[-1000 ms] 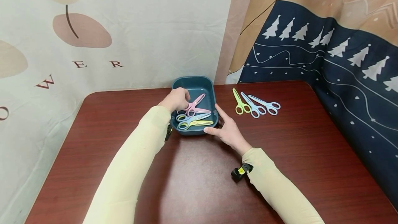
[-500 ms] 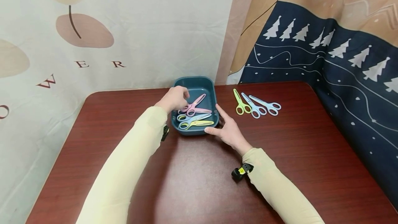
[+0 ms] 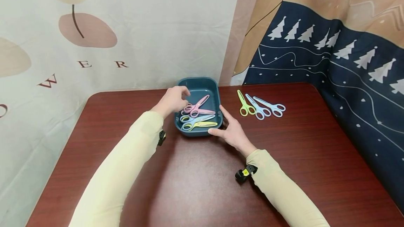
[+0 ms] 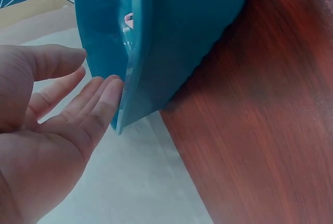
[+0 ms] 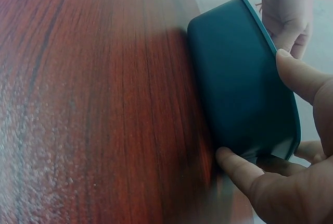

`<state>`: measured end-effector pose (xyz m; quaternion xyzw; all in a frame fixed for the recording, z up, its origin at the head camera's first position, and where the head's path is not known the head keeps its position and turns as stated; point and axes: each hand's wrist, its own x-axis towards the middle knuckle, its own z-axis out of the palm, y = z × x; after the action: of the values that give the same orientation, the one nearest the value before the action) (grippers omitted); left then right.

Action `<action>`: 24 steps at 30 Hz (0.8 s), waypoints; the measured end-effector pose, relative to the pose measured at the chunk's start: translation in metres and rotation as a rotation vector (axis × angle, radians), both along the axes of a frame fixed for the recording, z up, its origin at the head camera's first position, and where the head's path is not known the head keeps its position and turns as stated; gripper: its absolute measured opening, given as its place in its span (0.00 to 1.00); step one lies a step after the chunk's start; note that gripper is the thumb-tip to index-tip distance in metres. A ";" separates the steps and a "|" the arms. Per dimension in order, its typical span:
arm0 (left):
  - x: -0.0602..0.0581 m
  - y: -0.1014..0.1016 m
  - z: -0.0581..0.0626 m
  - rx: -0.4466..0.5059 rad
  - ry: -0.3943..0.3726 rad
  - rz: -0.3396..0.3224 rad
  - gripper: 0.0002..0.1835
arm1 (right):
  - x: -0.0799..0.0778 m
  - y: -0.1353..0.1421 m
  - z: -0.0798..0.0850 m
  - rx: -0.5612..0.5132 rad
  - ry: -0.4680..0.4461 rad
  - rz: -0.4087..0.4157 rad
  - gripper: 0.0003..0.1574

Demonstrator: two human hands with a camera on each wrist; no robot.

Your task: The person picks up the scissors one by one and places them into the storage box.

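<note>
A dark teal plastic bin (image 3: 206, 89) stands at the back of the table with several scissors in its near half. Pink scissors (image 3: 195, 109) lie above blue scissors (image 3: 198, 118) and yellow-bladed scissors (image 3: 205, 124). My left hand (image 3: 173, 101) is over the bin's left side, beside the pink scissors. Its thumb and fingers are apart and hold nothing in the left wrist view, close to the rim. My right hand (image 3: 233, 131) rests on the near right corner with fingers spread. In the right wrist view, its thumb touches the rim and one fingertip the wall's lower edge.
On the table (image 3: 277, 171) right of the bin lie green scissors (image 3: 244, 105) and two light blue scissors (image 3: 259, 108). A fabric backdrop (image 3: 164, 34) hangs behind the table, and a navy printed cloth (image 3: 347, 90) hangs at right.
My left hand has drawn back a little to the left and up from the pink scissors. My right hand and the bin stay in place.
</note>
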<state>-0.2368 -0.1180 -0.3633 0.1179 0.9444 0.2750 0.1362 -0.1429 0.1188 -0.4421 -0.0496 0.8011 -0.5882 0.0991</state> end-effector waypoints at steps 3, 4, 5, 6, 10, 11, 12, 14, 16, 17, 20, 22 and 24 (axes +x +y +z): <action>0.002 -0.004 -0.002 0.028 0.023 0.003 0.19 | 0.000 0.000 0.000 0.001 -0.003 -0.002 0.64; 0.003 -0.005 -0.002 0.038 0.032 0.005 0.19 | 0.000 0.000 0.000 0.003 -0.001 -0.001 0.64; 0.004 -0.006 -0.002 0.049 0.039 0.006 0.19 | 0.000 0.000 0.001 0.002 -0.001 -0.001 0.64; 0.005 -0.008 -0.002 0.059 0.049 0.008 0.19 | 0.000 0.000 0.001 0.000 -0.001 0.000 0.64; 0.008 -0.013 -0.004 0.095 0.090 0.022 0.20 | 0.001 0.000 0.001 -0.003 0.001 0.001 0.64; 0.009 -0.015 -0.005 0.105 0.098 0.028 0.20 | 0.001 0.000 0.002 -0.008 -0.001 -0.001 0.64; 0.010 -0.016 -0.005 0.114 0.105 0.035 0.20 | 0.000 0.000 0.002 -0.010 0.000 -0.001 0.64; 0.011 -0.019 -0.007 0.133 0.122 0.048 0.20 | 0.001 0.000 0.002 -0.010 0.007 0.003 0.64; 0.014 -0.022 -0.008 0.153 0.133 0.064 0.20 | 0.001 0.000 0.002 -0.010 0.012 0.006 0.64; 0.015 -0.023 -0.009 0.165 0.138 0.072 0.20 | 0.000 0.000 0.002 -0.010 0.014 0.007 0.64; 0.018 -0.027 -0.012 0.195 0.153 0.087 0.20 | 0.000 0.000 0.001 -0.007 0.016 0.011 0.63; 0.021 -0.030 -0.014 0.214 0.168 0.092 0.21 | 0.001 0.000 0.001 -0.004 0.014 0.009 0.64; 0.023 -0.033 -0.016 0.229 0.192 0.094 0.22 | 0.000 0.000 0.002 0.000 0.009 0.005 0.64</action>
<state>-0.2142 -0.1507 -0.3797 0.1142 0.9200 0.3744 0.0180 -0.1424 0.1189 -0.4404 -0.0545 0.8013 -0.5878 0.0969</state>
